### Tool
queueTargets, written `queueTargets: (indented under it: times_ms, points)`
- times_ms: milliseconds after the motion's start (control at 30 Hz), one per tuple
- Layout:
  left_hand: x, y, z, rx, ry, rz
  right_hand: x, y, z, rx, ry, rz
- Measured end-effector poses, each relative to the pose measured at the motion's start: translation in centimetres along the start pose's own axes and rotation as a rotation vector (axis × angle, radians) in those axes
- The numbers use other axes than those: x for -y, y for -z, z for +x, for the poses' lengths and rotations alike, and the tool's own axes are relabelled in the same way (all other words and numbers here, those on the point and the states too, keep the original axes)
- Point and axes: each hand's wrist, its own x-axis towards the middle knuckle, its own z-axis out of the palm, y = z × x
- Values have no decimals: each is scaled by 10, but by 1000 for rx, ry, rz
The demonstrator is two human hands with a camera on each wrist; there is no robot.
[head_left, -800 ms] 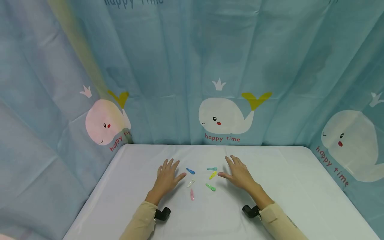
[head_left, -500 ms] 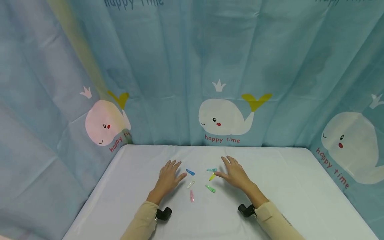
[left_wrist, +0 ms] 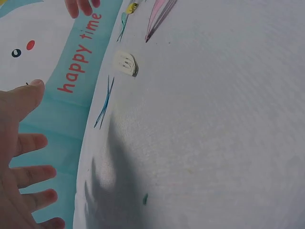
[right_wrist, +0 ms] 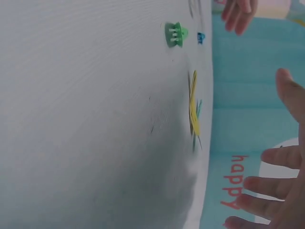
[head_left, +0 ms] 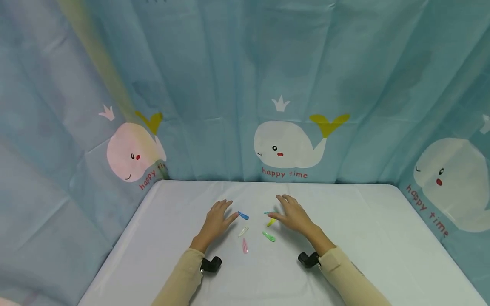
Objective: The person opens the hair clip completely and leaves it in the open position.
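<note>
Several small snap hair clips lie spread out on the white table. Nearest my left hand point(head_left: 214, 222) is the blue clip point(head_left: 243, 215); below it in the head view are the white clip point(head_left: 243, 231) and the pink clip point(head_left: 245, 245). My right hand point(head_left: 296, 216) hovers with its thumb over the teal clip point(head_left: 266, 212), hiding part of it, close to the yellow clip point(head_left: 271, 222). Nearer the body lies the green clip point(head_left: 269, 236). Both hands hold nothing, fingers spread and relaxed, as the wrist views also show.
A blue curtain point(head_left: 229, 85) printed with whales hangs behind and at the sides of the white table point(head_left: 344, 204). Each wrist wears a small black camera, the left camera point(head_left: 212, 264) and the right camera point(head_left: 308, 259).
My right hand has moved left, its thumb now overlapping the teal clip. The left hand has shifted slightly right. The clips lie as before, and the head view has tilted a little.
</note>
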Motion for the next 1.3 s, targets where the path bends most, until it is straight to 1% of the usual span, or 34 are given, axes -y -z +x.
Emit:
queueTargets:
  times_ms: [167, 333, 500, 633, 800, 933, 1200, 1300]
  points:
    - [-1, 1, 4, 17, -5, -42, 3, -4, 5, 24, 3, 23]
    - [-1, 1, 9, 31, 5, -65, 8, -6, 12, 40, 15, 42]
    - [-2, -1, 14, 49, 34, -77, 14, -9, 19, 62, 4, 75]
    - [-4, -3, 19, 65, 64, -83, 18, -15, 25, 71, -6, 58]
    - [-6, -6, 22, 90, 93, -61, 23, -21, 29, 89, -9, 59]
    - [-5, -9, 24, 100, 102, -32, 30, -25, 33, 101, 9, 53]
    - [-4, -14, 28, 93, 69, 14, 40, -34, 41, 110, 47, 26]
    - [-4, -14, 29, 94, 70, 24, 44, -39, 43, 116, 47, 22]
